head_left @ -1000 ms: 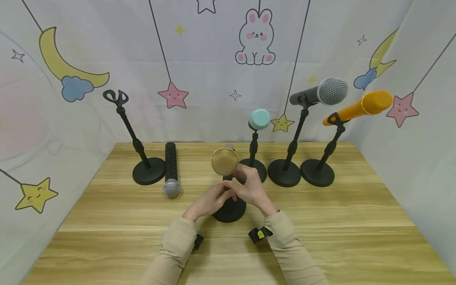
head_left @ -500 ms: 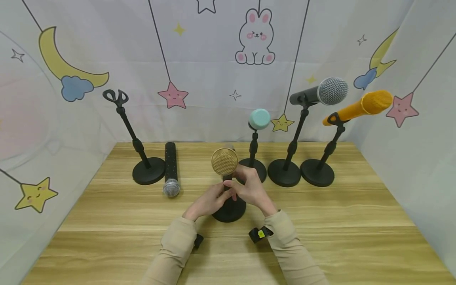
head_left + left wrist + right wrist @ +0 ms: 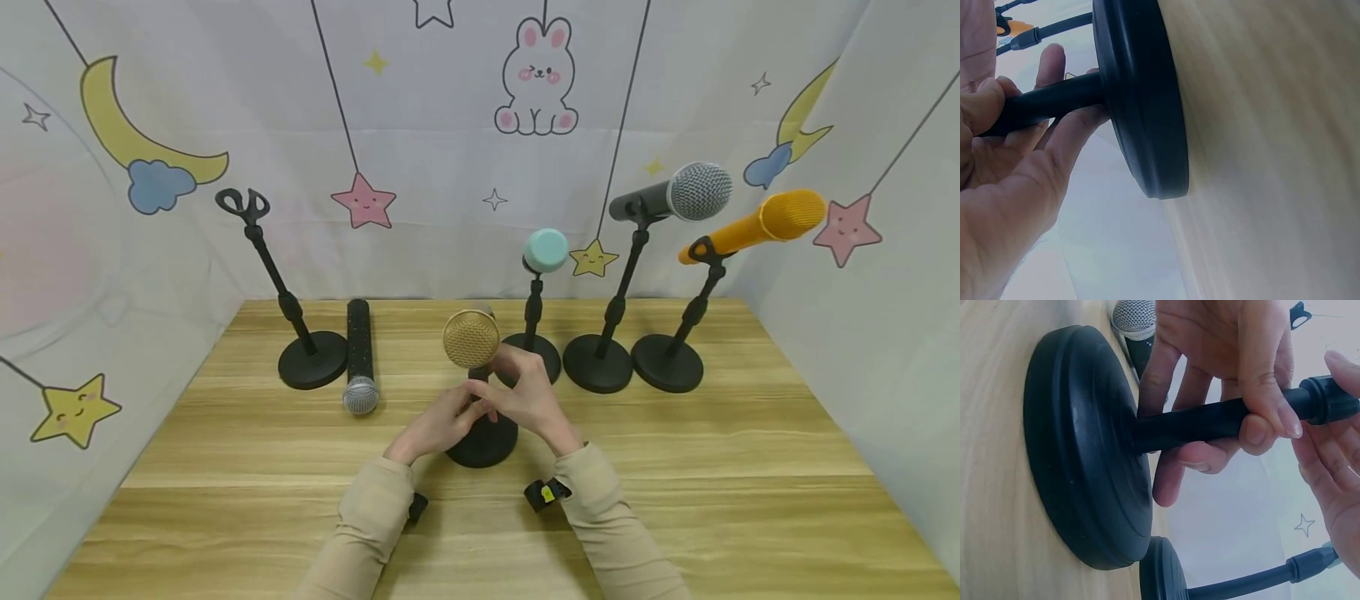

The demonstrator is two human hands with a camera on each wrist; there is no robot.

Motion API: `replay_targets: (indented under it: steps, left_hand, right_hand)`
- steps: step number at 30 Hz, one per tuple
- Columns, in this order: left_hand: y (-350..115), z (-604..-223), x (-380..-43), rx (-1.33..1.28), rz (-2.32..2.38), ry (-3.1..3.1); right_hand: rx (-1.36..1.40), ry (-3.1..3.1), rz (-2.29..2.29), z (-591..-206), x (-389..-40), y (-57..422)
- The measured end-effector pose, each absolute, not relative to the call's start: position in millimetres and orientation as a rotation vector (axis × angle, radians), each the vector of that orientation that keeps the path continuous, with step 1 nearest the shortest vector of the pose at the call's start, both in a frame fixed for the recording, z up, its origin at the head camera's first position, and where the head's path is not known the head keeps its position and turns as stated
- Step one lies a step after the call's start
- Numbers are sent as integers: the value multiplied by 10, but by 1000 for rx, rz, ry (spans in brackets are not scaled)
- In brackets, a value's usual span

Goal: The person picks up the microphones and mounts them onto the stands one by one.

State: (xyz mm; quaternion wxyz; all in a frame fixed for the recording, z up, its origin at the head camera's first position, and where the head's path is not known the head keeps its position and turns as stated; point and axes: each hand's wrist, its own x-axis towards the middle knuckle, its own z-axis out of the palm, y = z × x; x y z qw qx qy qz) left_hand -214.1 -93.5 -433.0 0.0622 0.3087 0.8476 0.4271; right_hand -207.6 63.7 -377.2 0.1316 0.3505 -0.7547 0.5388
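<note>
A microphone with a gold mesh head (image 3: 471, 340) sits on a short black desk stand (image 3: 482, 448), its round base on the table. My left hand (image 3: 442, 423) grips the stand's pole above the base; in the left wrist view its fingers (image 3: 1079, 134) wrap the pole from below. Just above it, my right hand (image 3: 528, 398) holds the upper part of the stand under the microphone. The right wrist view shows the right thumb and fingers around the ribbed collar (image 3: 1330, 400), close to the left thumb. The gold head hides part of the pole in the head view.
Left on the wooden table (image 3: 247, 500) are a stand with a bare clip (image 3: 313, 362) and a black microphone with silver head (image 3: 361, 354), lying flat. Right and behind stand a mint-headed microphone (image 3: 546, 251), a silver-headed one (image 3: 697, 192) and an orange one (image 3: 787, 217), each on a stand.
</note>
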Motion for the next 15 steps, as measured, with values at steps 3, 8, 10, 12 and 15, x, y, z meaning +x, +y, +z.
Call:
replay_targets:
  steps: [3,8,10,12,15]
  left_hand:
    - [-933,-4329,-2145,930,1279,2566]
    - [-926,-4321,-2142,947,1281,2578]
    - [-924,-4316,-2140,952,1280,2582]
    - [-927,-4314,-2139,963,1277,2585]
    - [-930,-4314,-2139,948,1277,2584]
  right_hand:
    - [1005,-2185,1550,-3776,-2072,634]
    - [998,-2203,1542,-3766,-2061,638]
    - [998,-2208,1544,-3760,-2057,639]
    - [1001,-2216,1545,-3756,-2053,639]
    - [1010,-2225,1549,-3760,-2054,638]
